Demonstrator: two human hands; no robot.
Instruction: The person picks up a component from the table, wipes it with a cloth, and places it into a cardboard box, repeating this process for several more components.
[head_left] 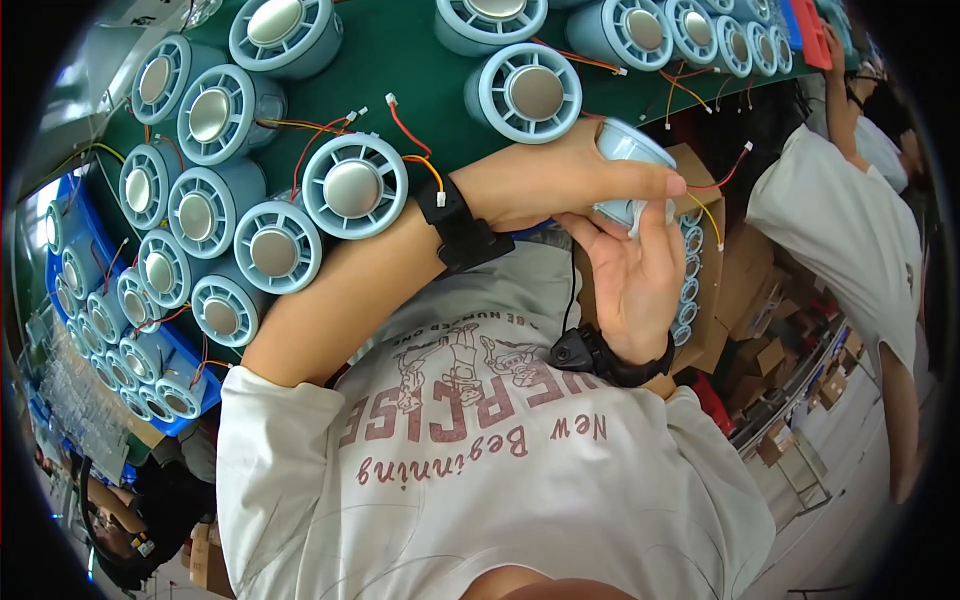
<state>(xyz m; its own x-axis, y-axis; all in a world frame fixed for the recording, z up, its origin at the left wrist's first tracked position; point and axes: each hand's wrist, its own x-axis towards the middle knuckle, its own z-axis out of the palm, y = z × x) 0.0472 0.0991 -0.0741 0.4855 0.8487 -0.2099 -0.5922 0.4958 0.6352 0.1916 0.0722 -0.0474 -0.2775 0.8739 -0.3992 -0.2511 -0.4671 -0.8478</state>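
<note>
We see the left hand (580,170) closed round a light blue case (628,143), thumb laid across it, its other fingers mostly hidden; the case is held tilted at the near edge of the green table (390,60), right of the table's middle, and a red wire and a yellow wire, each with a white plug, trail off to its right; we see the right hand (637,275) just on our side of the table, palm turned up, its fingertips pinching a scrap of white material (637,217) against the lower part of the case; we cannot tell what that material is.

Both wrists wear black straps (463,228); the left forearm reaches along the near edge of the table, just beside a standing case (353,188) with a silver disc in its spoked face.

On the left part of the table we see more such cases in a loose group, their red and yellow wires lying between them; others form a row (690,30) along its far right; a blue tray (212,390) full of cases is at the table's left end, and a red bin (808,35) at its far right, near a person in a white shirt (830,210); a cardboard box (705,300) sits on the near side of the table, to the right, with round blue rims showing inside.
</note>
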